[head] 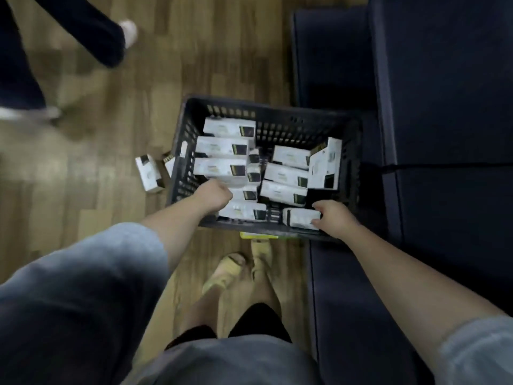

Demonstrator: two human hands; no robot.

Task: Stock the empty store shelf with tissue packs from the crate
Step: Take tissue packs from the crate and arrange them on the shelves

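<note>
A black slatted crate [280, 126] stands on the wooden floor and holds several white tissue packs [222, 147] with dark ends. My left hand [213, 197] reaches into the crate's near left part, its fingers curled down among the packs; what they hold is hidden. At the near right corner my right hand [331, 215] grips a white tissue pack [299, 218] lying flat. The dark empty shelf [444, 79] stands to the right of the crate.
Two loose tissue packs [148, 173] lie on the floor left of the crate. Another person's dark-trousered legs [91, 31] and a shoe are at the top left. My feet in pale sandals [230, 269] stand just before the crate.
</note>
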